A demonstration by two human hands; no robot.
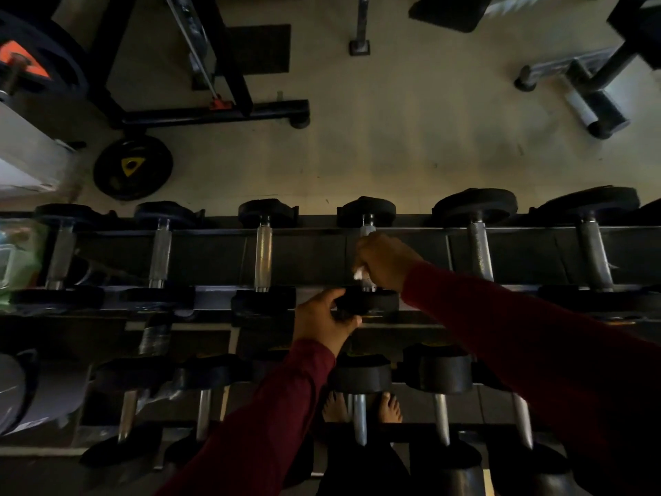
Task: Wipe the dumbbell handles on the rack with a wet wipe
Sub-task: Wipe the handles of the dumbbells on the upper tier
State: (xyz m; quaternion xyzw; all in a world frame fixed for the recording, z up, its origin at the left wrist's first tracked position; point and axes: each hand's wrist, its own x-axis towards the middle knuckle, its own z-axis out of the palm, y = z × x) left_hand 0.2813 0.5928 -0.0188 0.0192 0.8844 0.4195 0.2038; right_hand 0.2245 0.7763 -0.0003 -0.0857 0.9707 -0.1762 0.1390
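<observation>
Both hands are working one dumbbell [368, 223] mid-row on the rack's [214, 232] upper tier. The right hand [388, 261] is clenching a white wet wipe [358, 273] around its handle [367, 230]. The left hand's [323, 320] fingers are curling around the near black head [372, 301].

A: What's showing colour-wise?

B: Sleeves [518, 327] are showing dark red, both arms. Wet wipe [358, 273] is peeking out white from the right hand [388, 261].

A: Dumbbells?

B: Heads [366, 211] are reading black, handles [263, 257] are shining silver w/ a fine knurled texture. Rack [214, 232] is looking dark grey to black.

A: Floor?

B: Floor [411, 137] is coming across pale beige, faintly streaked. Plate [133, 167] lying on it is showing black w/ a yellow triangle mark. Another plate [32, 55] top left is showing black w/ orange patches. Machine frame [214, 114] is looking black, small red bit on it.
</observation>
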